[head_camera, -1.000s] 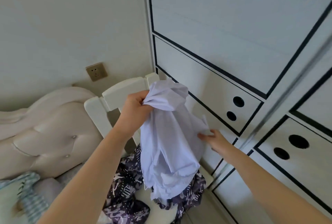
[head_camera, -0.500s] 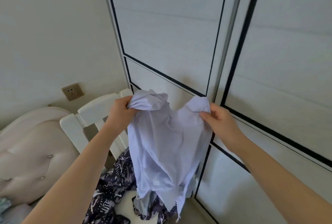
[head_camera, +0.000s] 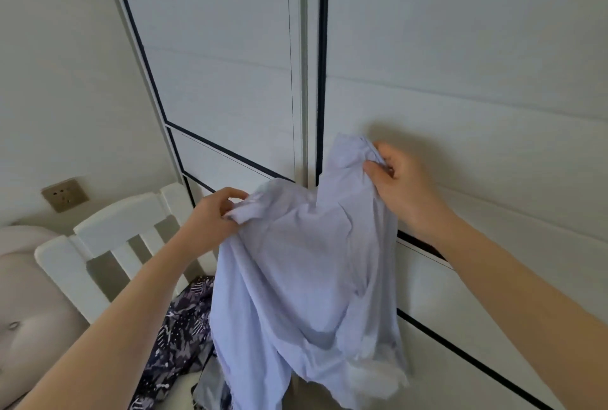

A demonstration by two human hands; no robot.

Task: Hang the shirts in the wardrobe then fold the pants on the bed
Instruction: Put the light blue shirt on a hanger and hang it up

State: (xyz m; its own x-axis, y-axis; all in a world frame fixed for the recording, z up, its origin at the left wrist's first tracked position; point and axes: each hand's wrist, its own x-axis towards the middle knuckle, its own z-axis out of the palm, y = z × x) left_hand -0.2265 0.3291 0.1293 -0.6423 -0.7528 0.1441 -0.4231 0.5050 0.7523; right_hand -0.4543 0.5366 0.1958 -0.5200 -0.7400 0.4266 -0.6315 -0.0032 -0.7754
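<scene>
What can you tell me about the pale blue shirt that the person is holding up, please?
The pale blue shirt is thin, crumpled cloth, held up before the closed wardrobe doors. The left hand pinches one top edge, the right hand grips the other, higher. The rest hangs loose beside the patterned clothes on the white chair.

Pale lilac shirt held up crumpled before closed wardrobe, patterned garment on chair
</scene>
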